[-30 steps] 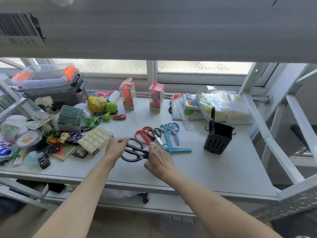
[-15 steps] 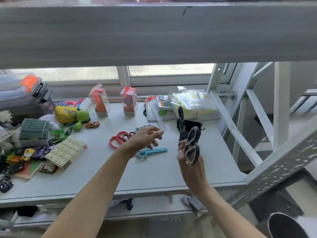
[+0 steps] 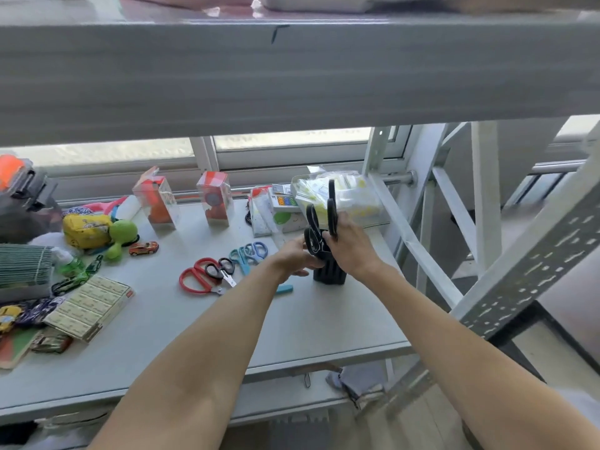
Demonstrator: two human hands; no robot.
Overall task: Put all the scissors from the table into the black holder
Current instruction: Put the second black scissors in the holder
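Observation:
The black holder (image 3: 329,274) stands on the grey table (image 3: 308,323) at the right. My right hand (image 3: 352,251) grips large black scissors (image 3: 313,237) with handles up and blades down inside the holder. Another black-handled pair (image 3: 331,207) stands in the holder behind my fingers. My left hand (image 3: 297,258) wraps the holder's left side. On the table to the left lie red scissors (image 3: 194,276), small black-handled scissors (image 3: 222,269) and blue scissors (image 3: 251,251). A teal scissors tip (image 3: 285,289) shows under my left wrist.
Toys, a box of staples (image 3: 89,305) and small cars crowd the left of the table. Clear boxes (image 3: 214,203) and a plastic bag (image 3: 350,196) stand along the window side. A shelf beam (image 3: 292,69) hangs overhead, and slanted metal struts (image 3: 415,251) rise at the right.
My right hand carried the black scissors from mid-air over to the holder and lowered the blades in. My left hand moved right from above the loose scissors onto the holder.

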